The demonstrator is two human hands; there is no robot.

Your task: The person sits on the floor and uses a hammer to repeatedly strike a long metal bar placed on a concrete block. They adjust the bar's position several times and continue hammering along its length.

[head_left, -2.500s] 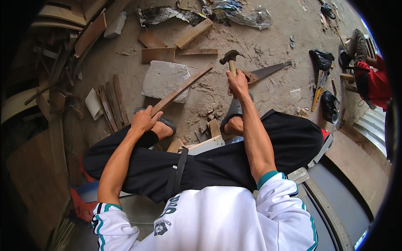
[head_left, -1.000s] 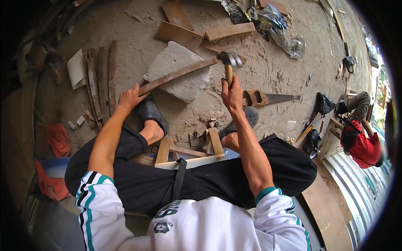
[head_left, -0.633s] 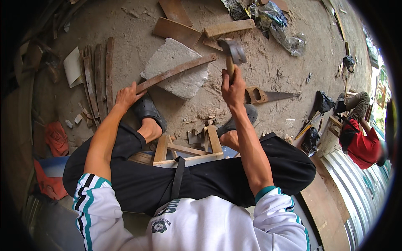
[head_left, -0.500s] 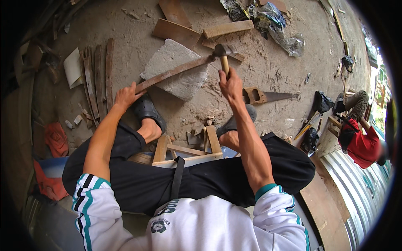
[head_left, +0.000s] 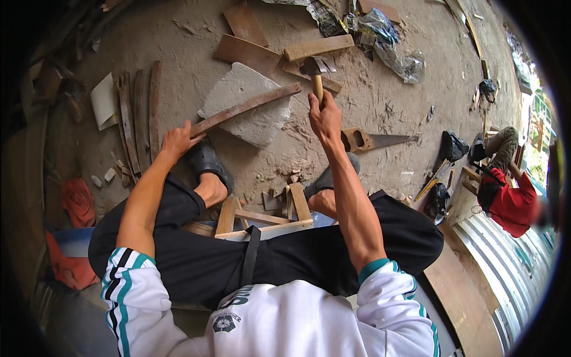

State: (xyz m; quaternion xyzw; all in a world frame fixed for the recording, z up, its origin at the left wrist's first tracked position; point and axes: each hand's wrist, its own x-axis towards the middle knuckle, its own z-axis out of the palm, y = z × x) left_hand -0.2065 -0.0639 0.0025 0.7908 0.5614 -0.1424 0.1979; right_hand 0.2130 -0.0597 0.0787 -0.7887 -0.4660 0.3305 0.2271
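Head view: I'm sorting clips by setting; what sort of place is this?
Probably a rough woodworking area: a handsaw lies on the dusty ground, the right hand grips a hammer, and wooden strips lie about.

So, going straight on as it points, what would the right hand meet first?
Probably the thin brown board behind the hammer in the right hand; depth is unclear, so the hand may pass above.

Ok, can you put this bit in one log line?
left hand: gripping wooden strip across pale block | right hand: holding hammer by its handle | saw: lying on ground
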